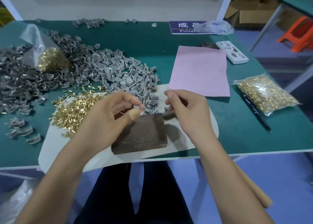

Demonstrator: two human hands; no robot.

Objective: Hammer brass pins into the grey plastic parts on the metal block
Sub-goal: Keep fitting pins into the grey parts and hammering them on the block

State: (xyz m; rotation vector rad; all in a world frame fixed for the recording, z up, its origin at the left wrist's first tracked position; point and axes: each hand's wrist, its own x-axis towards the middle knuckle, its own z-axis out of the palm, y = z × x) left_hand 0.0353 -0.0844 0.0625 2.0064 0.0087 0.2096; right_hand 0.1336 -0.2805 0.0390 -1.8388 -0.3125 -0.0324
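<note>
The metal block (140, 133) lies dark and flat on a pale mat (194, 137), nearest the person, and it serves as the anvil, so everything is gathered round it. Just above its far edge the left hand (108, 115) has thumb and fingers closed together on something small; a glint of brass and a grey scrap show between them, probably a pin being seated in a grey plastic part, though blur hides which. The right hand (184, 108) hovers over the block's far right corner with its fingers curled in; whether it holds anything I cannot tell. Below it, at that corner, sits a dark hammer head (168, 116), apparently kept within reach for the strike.

Left of the block the loose brass pins (74, 108) spill across the mat; beyond the block the grey plastic parts (122, 71) heap up, so both supplies feed the hands directly. Far left of the block a bag of pins (52, 59) rests among darker parts; right of it lie a pink sheet (199, 71), a pen (255, 115) and a sealed pin bag (265, 93).

All rests on a green table (152, 42) with a white back panel; an orange stool (298, 35) and cardboard boxes stand far right of the block.
</note>
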